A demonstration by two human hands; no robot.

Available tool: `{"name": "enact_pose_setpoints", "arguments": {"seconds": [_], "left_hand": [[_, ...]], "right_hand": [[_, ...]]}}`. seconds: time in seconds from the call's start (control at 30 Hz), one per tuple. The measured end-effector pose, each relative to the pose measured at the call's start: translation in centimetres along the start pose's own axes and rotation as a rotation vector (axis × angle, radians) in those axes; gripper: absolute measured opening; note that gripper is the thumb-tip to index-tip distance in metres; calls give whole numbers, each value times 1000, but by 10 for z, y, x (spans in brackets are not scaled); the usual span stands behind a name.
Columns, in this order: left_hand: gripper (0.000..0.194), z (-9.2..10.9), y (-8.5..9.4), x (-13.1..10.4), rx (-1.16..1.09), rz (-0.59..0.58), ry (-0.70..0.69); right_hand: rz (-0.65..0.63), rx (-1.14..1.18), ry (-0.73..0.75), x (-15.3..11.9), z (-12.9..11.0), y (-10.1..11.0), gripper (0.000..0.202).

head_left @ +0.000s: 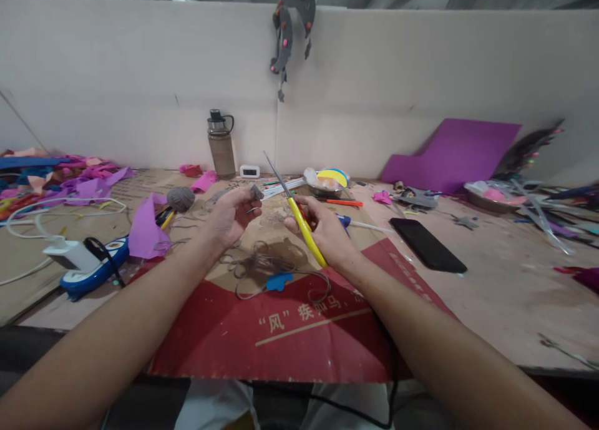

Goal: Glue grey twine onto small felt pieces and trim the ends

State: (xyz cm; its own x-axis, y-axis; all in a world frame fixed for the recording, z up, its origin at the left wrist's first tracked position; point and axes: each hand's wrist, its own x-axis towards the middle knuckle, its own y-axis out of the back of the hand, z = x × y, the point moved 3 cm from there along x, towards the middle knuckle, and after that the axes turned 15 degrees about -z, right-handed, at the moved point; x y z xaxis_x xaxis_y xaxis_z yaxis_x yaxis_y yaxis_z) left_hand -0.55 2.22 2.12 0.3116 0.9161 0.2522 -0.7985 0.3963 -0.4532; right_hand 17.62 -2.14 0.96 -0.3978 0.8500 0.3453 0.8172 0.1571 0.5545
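Observation:
Yellow-handled scissors [302, 225] are held in my right hand [326, 231], their narrow metal blades pointing up and away to the left. The blades look closed together. Between the fingertips of my left hand [233, 215] is a small grey piece [256, 191], which seems to be felt or yarn. A gap separates the two hands. Below them, loose grey yarn [262, 258] lies in loops on the cardboard, beside a blue cut-out shape [279, 281]. My right palm hides part of the scissors' handle.
A red printed cardboard sheet [281, 355] covers the table's front. To the left are a blue power strip [93, 271], a grey yarn ball [181, 199] and a bottle [221, 146]. A black phone [427, 245] and purple sheet [453, 158] are on the right.

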Motion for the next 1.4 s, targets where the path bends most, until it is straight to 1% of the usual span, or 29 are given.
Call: {"name": "enact_pose_setpoints", "arguments": {"seconds": [0.07, 0.17, 0.3, 0.37, 0.5, 0.7, 0.93, 1.27, 1.4], "left_hand": [[7, -1, 1, -1, 0, 23, 5], [7, -2, 1, -1, -9, 34, 14], [6, -6, 2, -1, -32, 18, 18], [5, -7, 2, 0, -26, 22, 26], [7, -9, 0, 0, -3, -14, 33], [8, -10, -4, -3, 20, -51, 29], [15, -11, -6, -3, 4, -129, 22], [10, -10, -7, -3, -11, -106, 30], [11, -7, -8, -6, 53, -94, 6]], "right_hand": [[-55, -83, 26, -2, -2, -3, 48], [-116, -207, 20, -5, -1, -9, 49], [-109, -305, 25, -6, -1, -14, 44], [-106, -324, 28, -6, -2, -14, 43], [-102, -356, 27, -6, -3, -13, 44], [-72, -378, 34, -6, -4, -13, 38], [-51, -421, 10, -6, -1, -13, 39], [-63, -370, 18, -6, -4, -13, 34], [-54, -232, -35, -4, -1, -10, 30]]}}
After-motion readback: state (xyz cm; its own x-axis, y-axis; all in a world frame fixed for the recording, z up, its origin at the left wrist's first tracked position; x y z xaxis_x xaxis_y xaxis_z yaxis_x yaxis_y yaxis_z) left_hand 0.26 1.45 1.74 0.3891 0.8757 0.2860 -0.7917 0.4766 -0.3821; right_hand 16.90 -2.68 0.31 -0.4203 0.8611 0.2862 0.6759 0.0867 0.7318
